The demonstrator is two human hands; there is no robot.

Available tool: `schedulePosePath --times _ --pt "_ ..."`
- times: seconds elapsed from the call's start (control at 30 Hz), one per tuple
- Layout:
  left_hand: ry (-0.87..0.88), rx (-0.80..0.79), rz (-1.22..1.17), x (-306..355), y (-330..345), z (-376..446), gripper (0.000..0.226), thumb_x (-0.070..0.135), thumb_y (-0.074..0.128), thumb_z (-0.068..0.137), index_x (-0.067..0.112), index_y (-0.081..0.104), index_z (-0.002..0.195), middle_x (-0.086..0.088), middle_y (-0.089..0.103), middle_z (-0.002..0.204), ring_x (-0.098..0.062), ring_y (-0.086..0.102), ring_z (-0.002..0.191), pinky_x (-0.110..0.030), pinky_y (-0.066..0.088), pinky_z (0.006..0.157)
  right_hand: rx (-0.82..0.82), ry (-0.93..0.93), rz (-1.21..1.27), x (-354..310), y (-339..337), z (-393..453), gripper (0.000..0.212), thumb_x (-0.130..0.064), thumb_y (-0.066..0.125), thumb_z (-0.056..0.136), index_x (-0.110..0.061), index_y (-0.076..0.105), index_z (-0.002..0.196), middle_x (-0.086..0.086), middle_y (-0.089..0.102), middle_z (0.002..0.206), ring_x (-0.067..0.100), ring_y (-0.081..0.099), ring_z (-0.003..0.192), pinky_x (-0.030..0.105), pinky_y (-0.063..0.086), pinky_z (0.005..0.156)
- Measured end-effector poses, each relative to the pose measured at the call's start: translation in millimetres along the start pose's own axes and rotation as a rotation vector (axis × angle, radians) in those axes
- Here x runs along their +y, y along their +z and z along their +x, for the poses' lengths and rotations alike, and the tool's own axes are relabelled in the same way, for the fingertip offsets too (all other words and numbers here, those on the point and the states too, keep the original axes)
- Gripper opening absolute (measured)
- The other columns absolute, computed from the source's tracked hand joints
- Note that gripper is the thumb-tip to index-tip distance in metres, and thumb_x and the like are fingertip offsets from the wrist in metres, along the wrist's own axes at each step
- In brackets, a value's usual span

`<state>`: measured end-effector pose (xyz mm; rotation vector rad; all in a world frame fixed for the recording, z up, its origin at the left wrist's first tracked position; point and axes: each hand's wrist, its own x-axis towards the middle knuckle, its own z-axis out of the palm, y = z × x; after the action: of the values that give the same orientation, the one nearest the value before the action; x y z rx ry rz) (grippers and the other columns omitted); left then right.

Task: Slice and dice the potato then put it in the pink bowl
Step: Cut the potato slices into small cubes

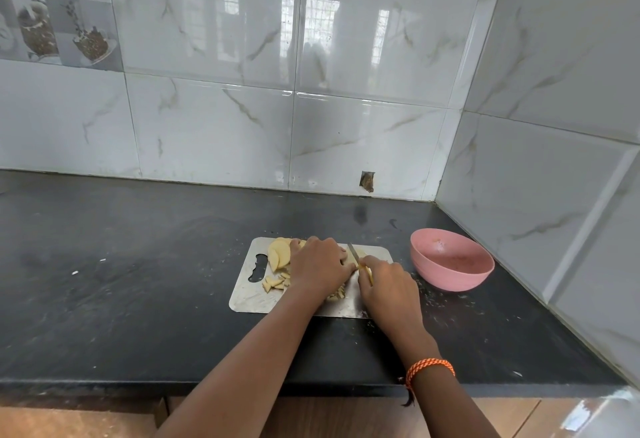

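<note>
A dark stone kitchen counter [138,264] runs across the lower half of the frame, its front edge nearest the viewer, with wooden cabinet fronts just below it at the bottom edge. Two bare forearms reach up from the bottom centre toward the middle of the frame. The arm on the right side wears an orange and white braided wristband [429,368].

Just right of centre lies a steel cutting board [249,293] flat on the counter. The right hand [388,287] is curled around a yellow-handled knife [353,253], whose short blade points up and away, its tip over the far edge of the board. The left hand [320,266] lies palm down over potato on the board, fingers bent, their tips beside the blade; what they hold beneath cannot be seen. Small diced potato pieces [273,283] lie scattered on the board near the left hand, and a heap of potato slices [278,254] sits at the board's far left corner.

To the right of the board, apart from it, stands the pink bowl [450,262]; no potato pieces show inside it.

Beyond, glossy white marble-look wall tiles [346,73] fill the upper frame, meeting in a corner at the right. A decorative tile [52,11] sits at the upper left.
</note>
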<state>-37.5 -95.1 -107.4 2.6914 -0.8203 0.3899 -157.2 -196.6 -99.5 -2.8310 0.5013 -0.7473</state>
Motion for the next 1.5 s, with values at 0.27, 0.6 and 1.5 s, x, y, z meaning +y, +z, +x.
schedulePosePath --times 0.27,0.6,1.5 --pt "-0.025 -0.005 0.007 -0.4 3.0 1.5 0.048 0.065 0.047 0.092 0.035 0.080 0.108 0.014 0.076 0.113 -0.020 0.061 0.115 -0.051 0.034 0.105 -0.059 -0.013 0.034 -1.7 -3.5 -0.5 0.024 -0.030 0.044 0.103 -0.025 0.064 0.116 0.010 0.069 0.104 0.033 0.063 0.096 0.041 0.049 0.076" --pt "-0.004 -0.007 0.041 2.4 -7.8 -5.0 0.042 0.061 0.049 0.096 0.034 0.081 0.102 0.011 0.075 0.103 -0.022 0.062 0.110 -0.049 0.037 0.104 -0.081 -0.004 -0.028 -0.4 -25.5 -54.2 0.024 -0.033 0.039 0.104 -0.028 0.058 0.118 0.008 0.066 0.098 0.033 0.063 0.090 0.041 0.046 0.072" --pt "0.002 -0.014 -0.040 -0.1 -13.2 -7.0 0.038 0.060 0.054 0.096 0.035 0.082 0.104 0.013 0.076 0.115 -0.022 0.061 0.115 -0.048 0.035 0.106 0.057 0.068 0.108 -1.6 -2.8 2.0 0.027 -0.029 0.052 0.102 -0.027 0.066 0.125 0.010 0.072 0.104 0.032 0.063 0.097 0.041 0.048 0.074"
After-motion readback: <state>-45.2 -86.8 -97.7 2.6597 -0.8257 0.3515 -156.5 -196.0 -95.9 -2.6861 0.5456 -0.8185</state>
